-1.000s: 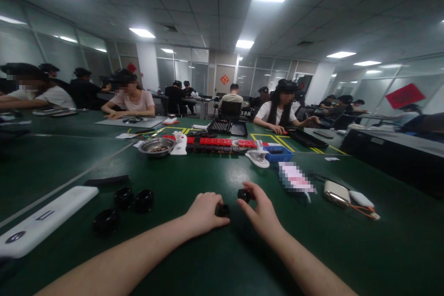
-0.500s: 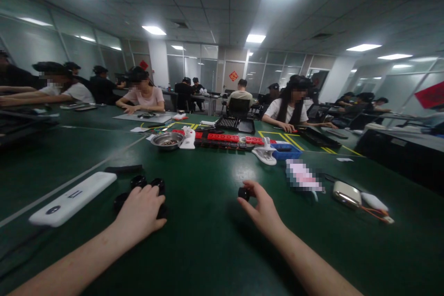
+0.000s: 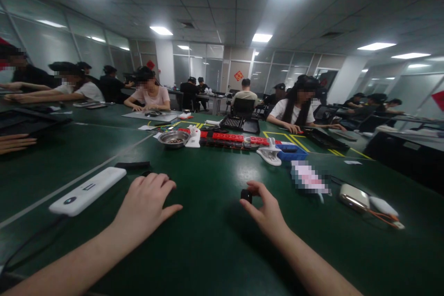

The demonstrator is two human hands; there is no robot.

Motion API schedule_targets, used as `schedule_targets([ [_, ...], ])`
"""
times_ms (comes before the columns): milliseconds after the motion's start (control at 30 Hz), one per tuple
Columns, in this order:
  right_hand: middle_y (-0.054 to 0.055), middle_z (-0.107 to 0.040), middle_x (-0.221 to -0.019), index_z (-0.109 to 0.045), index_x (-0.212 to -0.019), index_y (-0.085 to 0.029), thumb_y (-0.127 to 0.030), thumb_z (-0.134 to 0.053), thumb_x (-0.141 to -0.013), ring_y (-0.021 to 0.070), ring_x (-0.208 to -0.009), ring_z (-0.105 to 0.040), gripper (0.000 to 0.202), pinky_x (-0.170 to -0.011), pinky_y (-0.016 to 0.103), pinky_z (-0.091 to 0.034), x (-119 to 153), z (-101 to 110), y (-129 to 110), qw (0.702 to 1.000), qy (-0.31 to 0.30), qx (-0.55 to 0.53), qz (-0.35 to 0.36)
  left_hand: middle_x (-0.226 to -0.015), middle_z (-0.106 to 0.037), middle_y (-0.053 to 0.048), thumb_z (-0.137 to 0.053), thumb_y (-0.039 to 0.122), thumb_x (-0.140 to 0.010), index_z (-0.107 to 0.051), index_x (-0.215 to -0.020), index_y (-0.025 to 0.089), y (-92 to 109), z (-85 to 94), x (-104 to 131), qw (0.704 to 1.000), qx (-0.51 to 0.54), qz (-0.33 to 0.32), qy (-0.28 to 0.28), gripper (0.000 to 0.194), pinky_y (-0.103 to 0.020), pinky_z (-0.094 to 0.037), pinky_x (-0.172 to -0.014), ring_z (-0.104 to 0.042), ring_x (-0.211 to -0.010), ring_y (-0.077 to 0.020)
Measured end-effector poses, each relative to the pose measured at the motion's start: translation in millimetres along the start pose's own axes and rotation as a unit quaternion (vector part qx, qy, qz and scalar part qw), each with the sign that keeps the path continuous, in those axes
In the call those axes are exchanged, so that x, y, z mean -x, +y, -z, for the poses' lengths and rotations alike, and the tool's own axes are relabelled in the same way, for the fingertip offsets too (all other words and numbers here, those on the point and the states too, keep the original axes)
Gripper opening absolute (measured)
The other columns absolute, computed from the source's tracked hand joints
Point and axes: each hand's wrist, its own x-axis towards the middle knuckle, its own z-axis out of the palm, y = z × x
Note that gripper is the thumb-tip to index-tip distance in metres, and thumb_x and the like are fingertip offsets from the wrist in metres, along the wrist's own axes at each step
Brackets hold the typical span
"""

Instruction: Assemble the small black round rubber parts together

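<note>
Between the thumb and fingers of my right hand [image 3: 265,210] is a small black cylinder-shaped piece [image 3: 246,195], held just above the green tabletop [image 3: 208,240]. My left hand [image 3: 147,201] is spread palm down over the table, its thumb stretched out to the right. A dark edge of a black round piece [image 3: 146,173] shows behind its knuckles; whatever else lies beneath that hand is hidden. Beside it on the left lies a long white device [image 3: 90,191] with a cable, and a black strip [image 3: 132,165] rests behind.
Farther back sit a metal bowl [image 3: 172,140] of small parts, a red strip-shaped assembly [image 3: 227,138], white clamps [image 3: 269,153] and a blue tray [image 3: 292,151]. On the right lie a gold-coloured case [image 3: 354,198] and an orange cord [image 3: 383,220]. A co-worker's hand [image 3: 17,143] rests at far left.
My left hand has spread its thumb and now covers most of the black round pieces that showed around it. My right hand keeps the black piece. The view has shifted slightly; another person's hand appears at left.
</note>
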Motion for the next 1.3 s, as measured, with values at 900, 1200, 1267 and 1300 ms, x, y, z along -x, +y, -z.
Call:
schedule_targets([
  [900,0.011,-0.050,-0.114,-0.038,-0.120,-0.020,-0.015,-0.049,-0.079,0.0248,-0.108,-0.047,0.043,-0.092,0.043,-0.041,17,-8,-22,0.991,-0.057,0.051,0.107,-0.095,-0.064,-0.007,-0.056,0.055,-0.064,-0.059,-0.088,0.025,-68,3.7,-10,0.979,0.116,0.141,0.093,0.038,-0.048,-0.038,-0.085,-0.053,-0.099,-0.0362],
  [1200,0.010,-0.052,-0.113,-0.043,-0.116,-0.022,-0.015,-0.048,-0.079,0.0258,-0.107,-0.048,0.038,-0.091,0.044,-0.041,18,-14,-26,0.987,-0.078,0.077,0.114,-0.099,-0.067,-0.007,-0.058,0.054,-0.069,-0.064,-0.097,0.022,-61,-26.8,10,0.997,0.027,0.064,0.022,0.043,-0.054,-0.024,-0.094,-0.053,-0.101,-0.0333],
  [1267,0.010,-0.052,-0.113,-0.045,-0.114,-0.022,-0.015,-0.048,-0.079,0.0255,-0.107,-0.048,0.036,-0.091,0.044,-0.041,17,-14,-26,0.987,-0.088,0.081,0.111,-0.099,-0.066,-0.007,-0.060,0.051,-0.068,-0.064,-0.098,0.023,-60,-28.3,8,0.998,0.027,0.053,-0.003,0.041,-0.056,-0.018,-0.098,-0.053,-0.102,-0.0325],
  [1300,0.010,-0.052,-0.113,-0.046,-0.113,-0.022,-0.015,-0.048,-0.079,0.0252,-0.107,-0.048,0.035,-0.091,0.044,-0.041,17,-14,-26,0.986,-0.094,0.082,0.108,-0.100,-0.066,-0.007,-0.060,0.049,-0.068,-0.064,-0.099,0.023,-60,-29.5,8,0.998,0.028,0.051,-0.013,0.041,-0.056,-0.016,-0.098,-0.053,-0.103,-0.0324],
])
